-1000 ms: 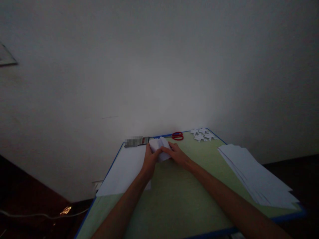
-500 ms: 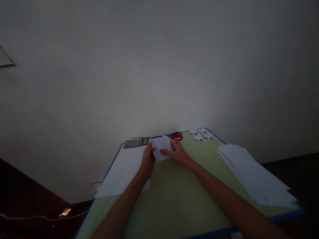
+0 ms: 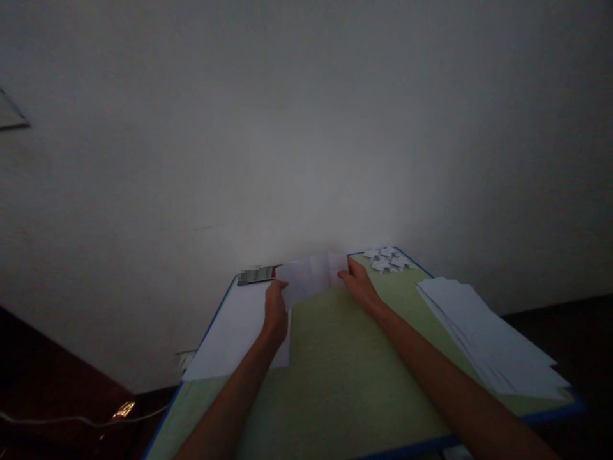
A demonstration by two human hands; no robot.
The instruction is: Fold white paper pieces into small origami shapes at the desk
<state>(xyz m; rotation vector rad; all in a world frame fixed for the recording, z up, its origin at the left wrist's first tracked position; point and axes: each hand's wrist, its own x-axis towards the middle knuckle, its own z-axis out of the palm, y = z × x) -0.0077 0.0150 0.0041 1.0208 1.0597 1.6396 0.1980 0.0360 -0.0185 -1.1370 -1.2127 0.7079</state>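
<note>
A creased sheet of white paper [image 3: 309, 279] is stretched out between my two hands, above the far part of the table. My left hand [image 3: 276, 310] pinches its left end, thumb on the near face. At the other end my right hand [image 3: 358, 281] grips the paper's right edge between thumb and fingers. Fold lines run across the sheet near its middle and right part. The fingers behind the paper are hidden.
The green table [image 3: 345, 370] has a blue edge and meets a wall. A large white sheet [image 3: 230, 332] lies at left, a phone [image 3: 258, 275] behind it. Several folded paper pieces [image 3: 383, 260] sit far right. A paper stack [image 3: 483, 332] lies at right.
My hands have moved apart, and the paper, smaller and folded before, is now spread wider between them. It now covers the red-handled scissors that showed behind it.
</note>
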